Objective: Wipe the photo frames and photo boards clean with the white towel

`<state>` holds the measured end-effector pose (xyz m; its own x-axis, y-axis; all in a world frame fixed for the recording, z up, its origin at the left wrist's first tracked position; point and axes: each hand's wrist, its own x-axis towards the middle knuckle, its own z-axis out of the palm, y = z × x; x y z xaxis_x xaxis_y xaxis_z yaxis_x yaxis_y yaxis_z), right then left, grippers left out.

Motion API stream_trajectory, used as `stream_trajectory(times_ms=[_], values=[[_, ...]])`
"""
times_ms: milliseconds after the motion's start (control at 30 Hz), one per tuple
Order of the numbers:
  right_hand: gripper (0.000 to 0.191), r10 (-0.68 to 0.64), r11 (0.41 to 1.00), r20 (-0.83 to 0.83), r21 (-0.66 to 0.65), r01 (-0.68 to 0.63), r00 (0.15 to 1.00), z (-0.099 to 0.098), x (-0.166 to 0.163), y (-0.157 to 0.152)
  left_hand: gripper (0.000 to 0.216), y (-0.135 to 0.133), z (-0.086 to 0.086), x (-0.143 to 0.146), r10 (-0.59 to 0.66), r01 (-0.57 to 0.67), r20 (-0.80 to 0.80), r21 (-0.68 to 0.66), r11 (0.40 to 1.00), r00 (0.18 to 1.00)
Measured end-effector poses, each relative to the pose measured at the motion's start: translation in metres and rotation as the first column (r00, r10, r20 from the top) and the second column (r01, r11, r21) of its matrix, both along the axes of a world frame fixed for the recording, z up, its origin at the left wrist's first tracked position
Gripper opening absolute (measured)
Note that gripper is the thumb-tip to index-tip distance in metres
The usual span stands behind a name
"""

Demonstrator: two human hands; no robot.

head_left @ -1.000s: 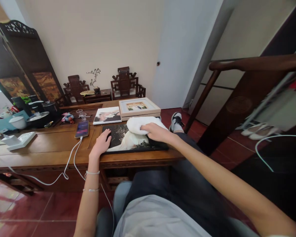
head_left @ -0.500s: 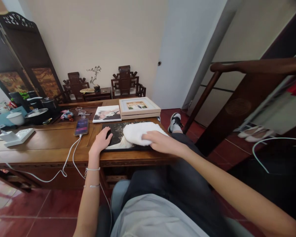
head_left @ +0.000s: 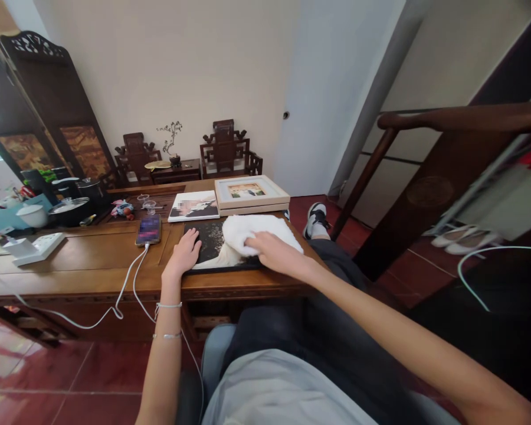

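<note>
A dark picture panel [head_left: 210,248] with a white figure on it lies flat at the near edge of the wooden table [head_left: 84,260]. My left hand [head_left: 183,255] rests on the panel's left edge, fingers bent down over it. My right hand [head_left: 268,251] presses a white cloth [head_left: 259,231] onto the panel's right half and covers much of it. Behind the panel lie a frameless photo print [head_left: 193,206] and a light-framed picture [head_left: 251,192] on top of another frame.
A phone [head_left: 148,229] on a white cable lies left of the panel. Farther left are a white power strip [head_left: 39,247], bowls and a tea tray. A dark wooden chair rail [head_left: 446,118] stands at the right. My crossed legs and a shoe [head_left: 315,216] lie beyond the table's right end.
My right hand has slid the cloth across the panel, first toward me and to the left, then back away. The left hand has stayed on the panel's left edge.
</note>
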<state>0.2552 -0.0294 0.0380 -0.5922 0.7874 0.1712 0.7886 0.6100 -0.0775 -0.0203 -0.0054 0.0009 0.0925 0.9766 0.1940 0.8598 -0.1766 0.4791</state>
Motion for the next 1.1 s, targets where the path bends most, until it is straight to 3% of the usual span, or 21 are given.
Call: stream_trajectory(times_ms=[133, 267, 367, 600, 733, 800, 900, 1033, 1100], values=[[0.055, 0.114, 0.992, -0.044, -0.046, -0.116, 0.992, -0.006, 0.023, -0.057, 0.047, -0.004, 0.002, 0.002, -0.004, 0.004, -0.010, -0.006, 1.000, 1.000], [0.050, 0.205, 0.973, -0.077, -0.095, -0.212, 0.976, 0.001, 0.028, -0.066, 0.047, -0.004, 0.002, 0.002, 0.003, -0.003, -0.010, -0.018, 1.000, 1.000], [0.047, 0.189, 0.977, -0.057, -0.084, -0.194, 0.980, 0.006, 0.018, -0.038, 0.047, -0.002, 0.000, 0.000, -0.011, 0.011, -0.010, 0.005, 1.000, 1.000], [0.052, 0.089, 0.995, 0.008, -0.041, -0.088, 0.996, 0.021, -0.021, 0.064, 0.046, 0.002, -0.003, -0.003, -0.015, 0.016, -0.013, 0.011, 1.000, 1.000], [0.050, 0.032, 0.999, -0.013, 0.003, -0.032, 0.999, 0.023, -0.035, 0.080, 0.049, 0.007, -0.008, -0.004, 0.009, -0.010, 0.013, 0.074, 0.997, 1.000], [0.050, 0.005, 1.000, -0.010, 0.008, -0.005, 1.000, 0.020, -0.037, 0.067, 0.050, 0.010, -0.011, -0.006, 0.005, -0.007, 0.023, 0.100, 0.995, 1.000], [0.051, 0.014, 1.000, 0.024, 0.010, -0.015, 1.000, 0.010, -0.034, 0.022, 0.048, 0.012, -0.013, -0.007, -0.011, 0.009, 0.020, 0.113, 0.994, 1.000], [0.056, 0.184, 0.983, -0.008, 0.000, -0.184, 0.983, -0.005, -0.016, -0.049, 0.046, 0.011, -0.015, -0.006, -0.005, 0.004, 0.015, 0.108, 0.994, 1.000], [0.060, 0.259, 0.965, -0.044, -0.029, -0.260, 0.965, -0.007, -0.007, -0.071, 0.046, 0.010, -0.015, -0.005, -0.002, 0.000, 0.017, 0.103, 0.995, 1.000]])
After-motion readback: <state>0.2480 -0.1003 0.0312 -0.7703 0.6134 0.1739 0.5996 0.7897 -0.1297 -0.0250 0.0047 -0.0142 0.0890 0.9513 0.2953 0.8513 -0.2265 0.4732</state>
